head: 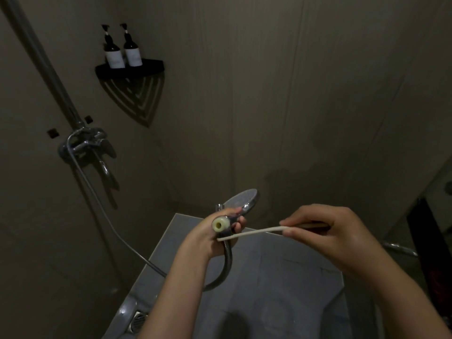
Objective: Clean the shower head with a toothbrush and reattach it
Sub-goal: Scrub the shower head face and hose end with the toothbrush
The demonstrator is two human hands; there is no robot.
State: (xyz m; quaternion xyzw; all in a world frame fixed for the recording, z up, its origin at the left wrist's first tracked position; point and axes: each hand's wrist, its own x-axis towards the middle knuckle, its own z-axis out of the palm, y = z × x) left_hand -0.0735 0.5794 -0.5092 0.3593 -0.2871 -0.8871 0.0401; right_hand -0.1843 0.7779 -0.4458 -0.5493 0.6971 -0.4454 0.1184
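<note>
Near the centre, the left hand (200, 238) has its grip closed round the handle of the shower head (243, 198). The open pale end of the handle faces the camera, and the spray face points far. The metal hose (228, 259) drops from under that hand. The right hand (325, 232) pinches the white toothbrush (252, 233) between thumb and fingers, its tip just beside the handle. Two bottles (123, 51) stand on a far-left corner shelf (151, 66).

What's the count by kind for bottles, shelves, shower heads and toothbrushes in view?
Dark pump bottles with white labels: 2
Black corner shelf: 1
Round chrome shower head: 1
White plastic toothbrush: 1
Total: 5
</note>
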